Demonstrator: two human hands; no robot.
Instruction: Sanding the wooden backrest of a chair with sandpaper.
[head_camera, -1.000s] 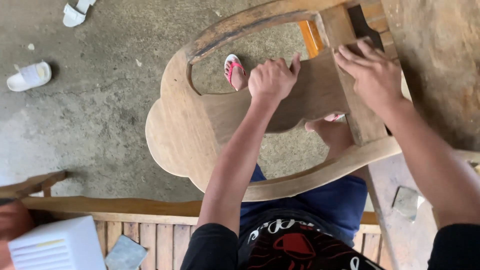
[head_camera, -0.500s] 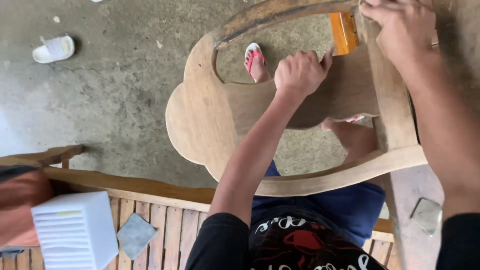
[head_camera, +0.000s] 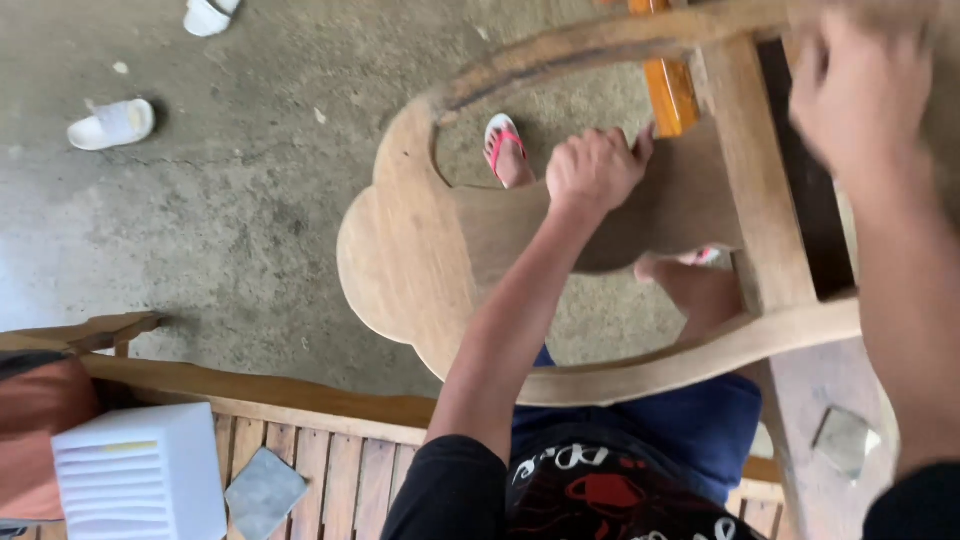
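The curved bare-wood chair back frame (head_camera: 400, 260) lies across the person's lap, above the grey concrete floor (head_camera: 200, 200). The left hand (head_camera: 593, 168) is closed in a fist on the frame's flat middle splat (head_camera: 500, 235), gripping its upper edge. The right hand (head_camera: 860, 85) is blurred near the straight cross rail (head_camera: 760, 180); its fingers I cannot tell. A white ribbed box (head_camera: 140, 475) sits on the slatted wooden bench (head_camera: 330, 480), beside a small grey square piece (head_camera: 264, 492).
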